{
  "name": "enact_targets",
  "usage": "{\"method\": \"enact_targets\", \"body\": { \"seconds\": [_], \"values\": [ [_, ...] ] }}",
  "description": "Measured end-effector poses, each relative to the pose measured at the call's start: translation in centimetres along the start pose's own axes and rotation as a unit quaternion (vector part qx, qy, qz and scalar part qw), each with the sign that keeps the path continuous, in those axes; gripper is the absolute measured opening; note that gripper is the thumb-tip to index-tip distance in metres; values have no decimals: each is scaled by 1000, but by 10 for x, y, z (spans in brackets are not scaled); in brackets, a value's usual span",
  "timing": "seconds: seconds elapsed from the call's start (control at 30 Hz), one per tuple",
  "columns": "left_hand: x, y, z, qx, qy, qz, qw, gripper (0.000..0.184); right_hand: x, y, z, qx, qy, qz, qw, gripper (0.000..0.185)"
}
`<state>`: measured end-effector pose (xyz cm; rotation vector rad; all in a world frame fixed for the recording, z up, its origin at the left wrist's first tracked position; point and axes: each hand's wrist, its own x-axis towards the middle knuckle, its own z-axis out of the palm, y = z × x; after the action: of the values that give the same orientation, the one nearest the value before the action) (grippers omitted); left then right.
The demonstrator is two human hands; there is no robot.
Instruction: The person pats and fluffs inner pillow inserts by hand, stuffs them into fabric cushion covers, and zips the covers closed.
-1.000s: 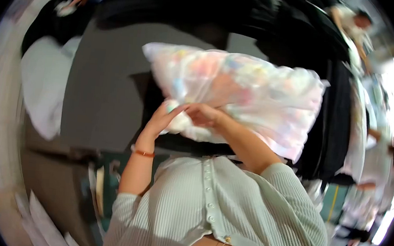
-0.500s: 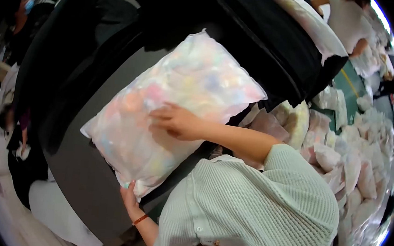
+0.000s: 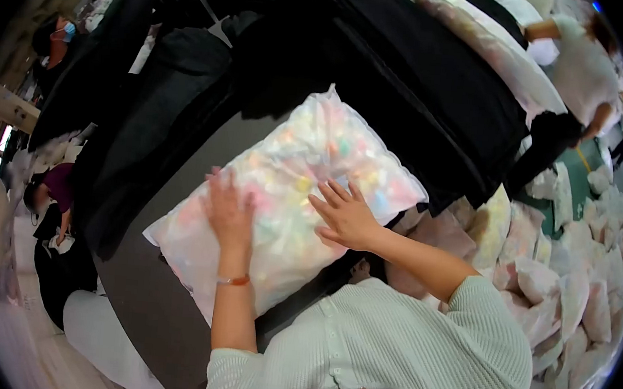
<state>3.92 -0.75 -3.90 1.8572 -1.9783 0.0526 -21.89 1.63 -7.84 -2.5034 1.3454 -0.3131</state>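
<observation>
A translucent white pillow-shaped bag [image 3: 289, 192] filled with pastel-coloured pieces lies on the dark grey table [image 3: 148, 284]. My left hand [image 3: 228, 213] rests on the left part of the bag, fingers spread and slightly blurred, with an orange band at the wrist. On the bag's right part lies my right hand [image 3: 345, 216], its fingers apart and nothing held. Both palms face down on the bag's upper surface.
Black fabric piles [image 3: 425, 78] lie beyond the table. Another filled bag [image 3: 487, 47] sits on them. Many filled bags [image 3: 541, 281] are heaped at the right. A person [image 3: 585, 70] stands upper right; a person in purple [image 3: 59, 187] is at the left.
My left hand has let go of the bag's lower corner and moved up onto its surface. My right hand has shifted right across the bag, and the bag now appears slightly farther right.
</observation>
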Motion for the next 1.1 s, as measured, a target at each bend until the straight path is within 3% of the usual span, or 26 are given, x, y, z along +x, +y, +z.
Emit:
{"method": "enact_targets", "body": {
  "seconds": [0.03, 0.1, 0.17, 0.23, 0.3, 0.47, 0.67, 0.7, 0.77, 0.83, 0.9, 0.93, 0.97, 1.0, 1.1],
  "values": [
    [2, -5, 31, 102, -60, 33, 992, 65, 10, 4, -13, -4, 1, -8, 1000, 69],
    [-16, 6, 58, 100, -47, 25, 994, 67, 42, 16, -34, 6, 82, 22, 996, 68],
    [-8, 3, 73, 100, -31, 21, 994, 68, 88, 53, -27, -74, 103, -5, 992, 72],
    [-9, -8, 79, 107, -38, 6, 994, 69, 130, 96, 6, -60, 70, 192, 977, 80],
    [15, -11, 92, 104, -26, -9, 994, 68, 155, 119, 11, 12, 32, 217, 976, 85],
    [28, -17, 102, 110, -8, -15, 994, 66, 167, 132, 41, 11, 144, 208, 967, 79],
    [3, -16, 67, 26, -42, -28, 998, 62, 153, 128, 28, -12, 149, 151, 977, 68],
    [-2, -18, 62, 10, -57, -17, 998, 61, 149, 116, 14, -31, 168, 119, 978, 57],
    [-9, -16, 60, -10, -70, -37, 997, 60, 147, 95, -18, 80, 253, -69, 962, 41],
    [-8, -13, 65, 15, -30, -18, 999, 62, 122, 8, -73, 358, 202, -141, 901, 29],
    [-5, -9, 63, 17, -44, -37, 998, 62, 86, -63, -117, 539, 115, -266, 791, 35],
    [-5, -10, 61, 22, -62, -47, 997, 62, 71, -87, -131, 569, 93, -341, 743, 38],
    [-7, -12, 62, 18, -63, -57, 996, 62, 55, -109, -144, 646, 55, -389, 655, 46],
    [-11, -14, 63, 27, -59, -48, 997, 62, 43, -121, -159, 669, 7, -407, 622, 53],
    [-18, -13, 65, 19, -59, -24, 998, 63, 26, -163, -170, 733, 10, -514, 445, 57]
  ]
}}
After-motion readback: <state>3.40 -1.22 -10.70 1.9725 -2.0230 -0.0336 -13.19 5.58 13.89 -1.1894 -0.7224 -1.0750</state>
